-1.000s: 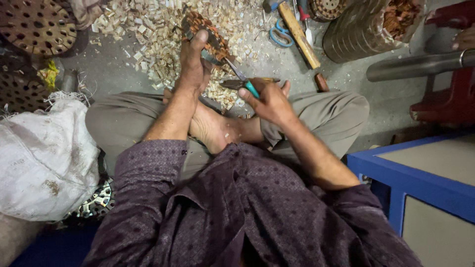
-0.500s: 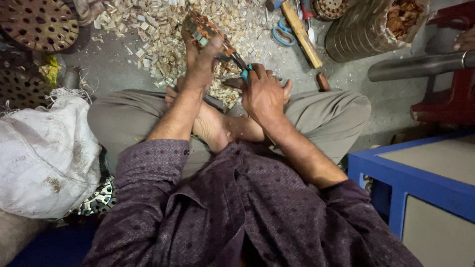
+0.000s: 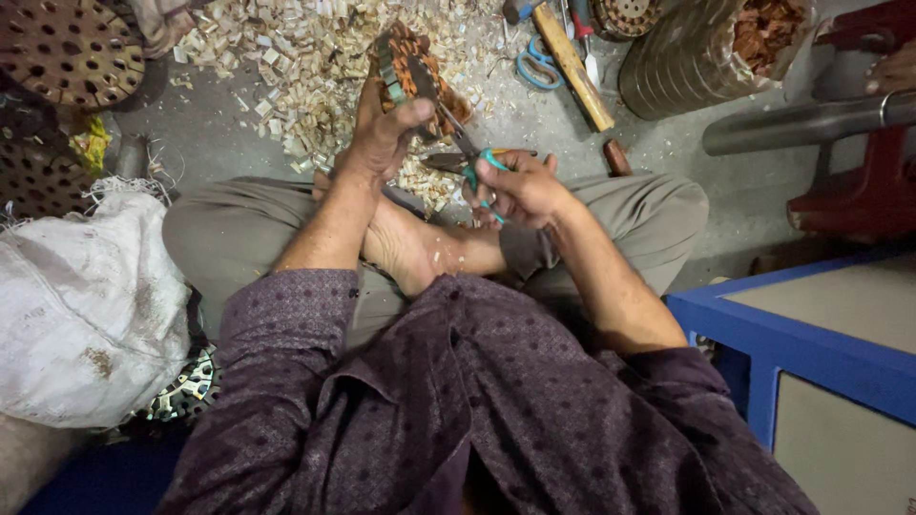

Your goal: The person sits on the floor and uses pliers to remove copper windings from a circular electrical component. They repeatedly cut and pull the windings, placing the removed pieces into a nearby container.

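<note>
A: Far left, what do you log?

B: I list a dark perforated disc [image 3: 67,48] at the top left corner, and below it a white woven sack [image 3: 86,305], bulging and soiled, lying on the floor against my left knee. No label readable on it.

A: Centre?

B: A heap of pale wood chips [image 3: 286,67] spread over the grey floor [image 3: 219,133]. My left hand [image 3: 382,133] is closed around a round brown-and-green banded piece [image 3: 405,57], held up over the chips with the thumb pressed on its edge. My right hand [image 3: 520,186] is clenched on teal-handled scissors [image 3: 468,157], fingers curled through the grips, blades touching the piece.

A: Right side?

B: Blue-handled scissors [image 3: 539,67] and a wooden stick [image 3: 572,67] lie beside each other on the floor. Next, a large round container [image 3: 687,67] with ribbed metal wall, holding reddish-brown scraps. Then a grey metal tube [image 3: 801,124], a red stool [image 3: 859,191], and a blue-edged bench [image 3: 811,334] at the lower right.

A: Open room?

B: A bare strip of floor between the container and my right knee; the bench edge closes the right.
</note>
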